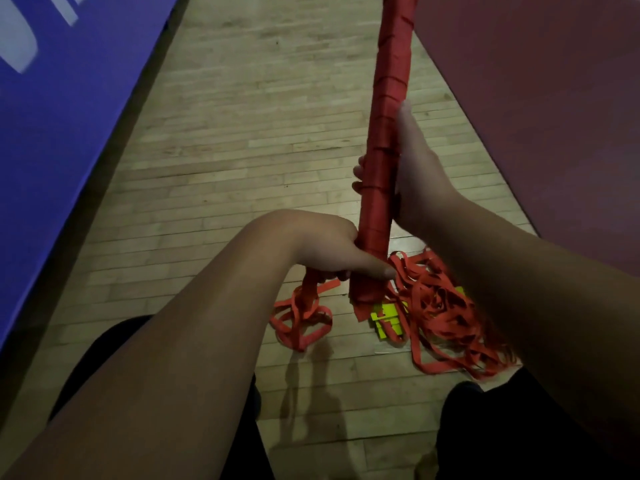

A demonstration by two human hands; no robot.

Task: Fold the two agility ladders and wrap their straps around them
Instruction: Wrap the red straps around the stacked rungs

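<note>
Above the wooden floor (242, 133), the left hand (322, 247) grips the strap-wrapped ladder bundle (391, 81) near its lower end and the right hand (419, 171) clasps its middle.

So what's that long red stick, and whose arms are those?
The arms belong to a person wearing a camera on their head, so you see what they see, looking down. The red stick is a folded ladder wrapped in its strap, whose loose end trails onto the wooden floor. The left hand grips the ladder's lower end and the right hand holds its middle. Nearby lies a tangled red pile with yellow rungs.
</note>
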